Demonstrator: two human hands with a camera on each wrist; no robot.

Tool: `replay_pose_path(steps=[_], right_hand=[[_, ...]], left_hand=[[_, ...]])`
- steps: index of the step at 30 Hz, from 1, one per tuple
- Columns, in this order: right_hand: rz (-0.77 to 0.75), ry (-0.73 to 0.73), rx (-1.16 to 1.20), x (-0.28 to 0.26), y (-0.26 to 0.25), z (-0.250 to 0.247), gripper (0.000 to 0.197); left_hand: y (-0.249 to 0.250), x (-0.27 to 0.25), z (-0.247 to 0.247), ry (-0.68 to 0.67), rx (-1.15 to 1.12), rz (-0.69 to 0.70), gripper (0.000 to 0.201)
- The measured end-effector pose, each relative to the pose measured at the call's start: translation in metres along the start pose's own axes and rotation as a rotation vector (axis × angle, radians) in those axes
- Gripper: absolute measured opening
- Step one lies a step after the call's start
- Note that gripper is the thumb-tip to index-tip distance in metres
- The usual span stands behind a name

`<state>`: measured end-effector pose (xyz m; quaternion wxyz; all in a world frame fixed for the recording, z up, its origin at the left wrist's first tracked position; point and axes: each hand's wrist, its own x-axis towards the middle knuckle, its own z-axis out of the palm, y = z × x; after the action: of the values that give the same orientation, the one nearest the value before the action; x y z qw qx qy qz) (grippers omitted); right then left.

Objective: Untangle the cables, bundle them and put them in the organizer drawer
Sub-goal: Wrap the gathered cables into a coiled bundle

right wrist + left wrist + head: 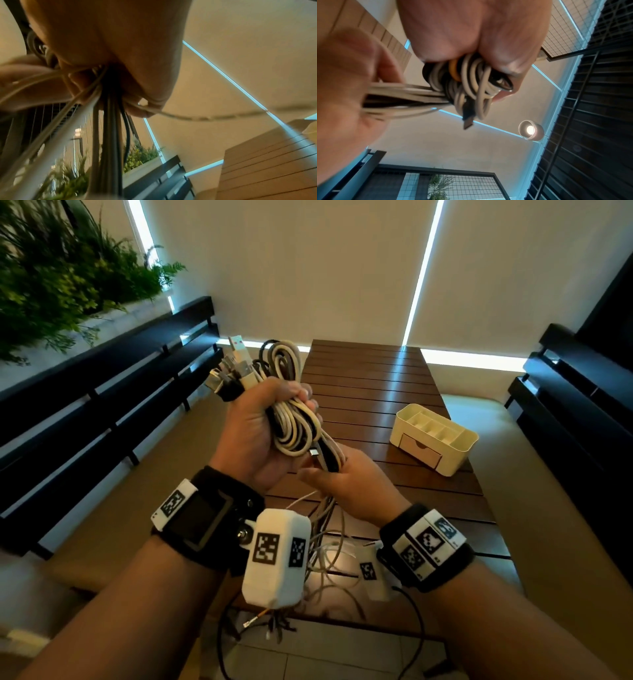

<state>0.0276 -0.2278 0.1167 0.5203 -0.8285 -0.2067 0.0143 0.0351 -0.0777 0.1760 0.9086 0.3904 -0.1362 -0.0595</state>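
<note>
My left hand point(263, 426) grips a coiled bundle of white and dark cables point(294, 419), held up above the table's near end. Several USB plugs point(233, 368) stick out above the fist. In the left wrist view the coils point(467, 81) sit inside the curled fingers, with a dark plug hanging down. My right hand point(342, 474) holds the loose cable strands point(325, 460) just below the coil. The loose tails point(325, 542) hang down onto the table. In the right wrist view the strands point(109, 121) run out from the closed fingers. The cream organizer point(462, 440) stands to the right, its small drawer point(419, 451) closed.
The slatted wooden table point(370, 378) runs away from me. Dark benches point(102, 392) flank it on the left, and another point(575, 412) on the right. Green plants point(61, 268) fill the far left. Thin device wires point(239, 625) dangle under my wrists.
</note>
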Motion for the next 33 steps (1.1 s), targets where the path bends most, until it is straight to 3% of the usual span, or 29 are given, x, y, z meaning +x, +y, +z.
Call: replay_pose_path(steps=[5, 9, 13, 15, 17, 19, 22, 23, 27, 30, 33], right_hand=[[0.124, 0.015, -0.113, -0.005, 0.028, -0.001, 0.015], [0.233, -0.024, -0.347, -0.013, 0.049, -0.008, 0.023], [0.337, -0.144, -0.338, -0.024, 0.061, -0.018, 0.074], [0.333, -0.192, -0.333, -0.029, 0.059, -0.027, 0.106], [0.298, -0.168, -0.282, -0.037, 0.054, -0.037, 0.125], [0.246, -0.051, -0.156, -0.043, 0.041, -0.044, 0.116], [0.271, 0.149, 0.129, -0.045, 0.020, -0.042, 0.082], [0.348, 0.140, 0.234, -0.044, 0.014, -0.037, 0.077], [0.628, -0.138, 0.612, -0.043, 0.006, -0.010, 0.069], [0.636, -0.206, 0.852, -0.035, 0.011, -0.007, 0.074], [0.559, -0.094, 1.143, -0.028, 0.008, -0.014, 0.072]], left_hand=[[-0.001, 0.001, -0.005, 0.027, -0.023, -0.040, 0.013], [0.003, 0.004, -0.010, 0.065, -0.017, -0.032, 0.010], [0.000, 0.008, -0.011, 0.081, 0.048, 0.022, 0.011], [-0.008, 0.007, -0.011, 0.096, 0.137, 0.046, 0.019], [-0.016, 0.007, -0.012, 0.122, 0.198, 0.060, 0.022], [-0.022, 0.007, -0.014, 0.150, 0.240, 0.067, 0.018], [-0.030, 0.009, -0.015, 0.197, 0.294, 0.060, 0.006], [-0.032, 0.009, -0.014, 0.200, 0.296, 0.060, 0.004], [-0.035, 0.006, 0.000, 0.147, 0.256, 0.053, 0.006], [-0.037, -0.003, 0.011, 0.075, 0.180, 0.011, 0.007], [-0.040, -0.012, 0.014, 0.036, 0.085, -0.054, 0.007]])
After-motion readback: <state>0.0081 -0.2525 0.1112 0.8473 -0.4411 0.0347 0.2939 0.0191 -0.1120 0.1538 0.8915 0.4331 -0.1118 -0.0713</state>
